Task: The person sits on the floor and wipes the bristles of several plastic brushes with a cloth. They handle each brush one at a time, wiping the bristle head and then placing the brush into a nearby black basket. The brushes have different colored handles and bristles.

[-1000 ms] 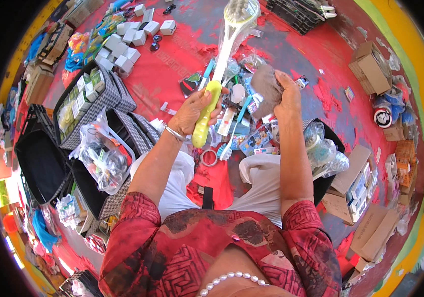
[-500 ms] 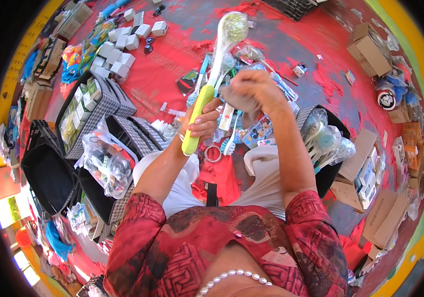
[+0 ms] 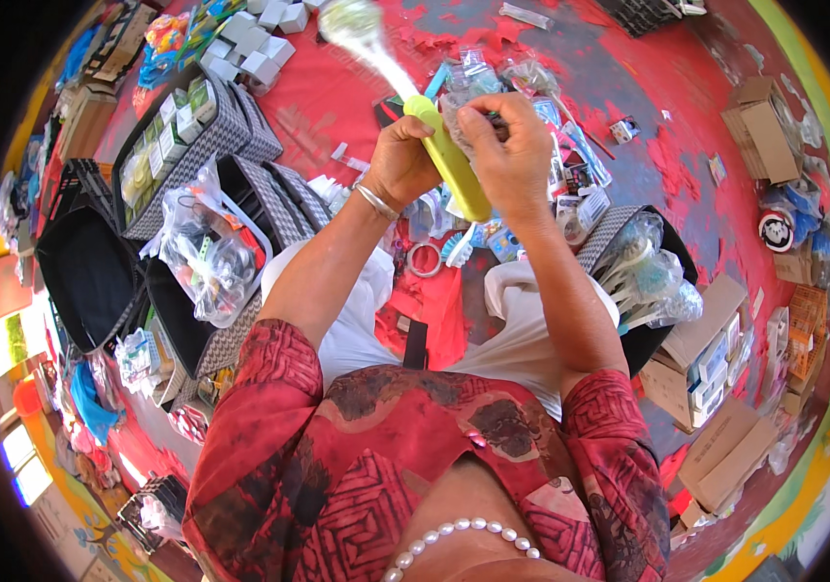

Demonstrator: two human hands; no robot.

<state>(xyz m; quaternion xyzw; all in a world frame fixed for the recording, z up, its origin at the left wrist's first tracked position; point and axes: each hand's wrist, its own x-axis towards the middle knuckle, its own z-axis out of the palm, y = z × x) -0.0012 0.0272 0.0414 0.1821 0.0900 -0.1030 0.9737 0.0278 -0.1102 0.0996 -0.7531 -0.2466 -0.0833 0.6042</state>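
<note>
A long-handled brush (image 3: 454,165) with a lime-green handle, white stem and round, bushy head points up and to the left. My left hand (image 3: 403,165) is closed around the handle from the left side, a bangle at its wrist. My right hand (image 3: 514,145) is at the other side of the handle, its fingers curled and pinched together. Something greyish shows by those fingers, too blurred and covered to name. Beneath my hands lies a pile of packaged small goods (image 3: 570,175), along with a roll of tape (image 3: 424,260).
To the left stand checked storage bins (image 3: 231,121), an open black bin (image 3: 85,276) and a clear plastic bag (image 3: 207,252). On the right, a bin holds wrapped brushes (image 3: 643,267), with cardboard boxes (image 3: 711,339) beyond. White boxes (image 3: 250,48) lie on the red floor covering.
The brush has tilted: its head has swung to the left and its handle end to the right. My right hand has come down close beside the handle.
</note>
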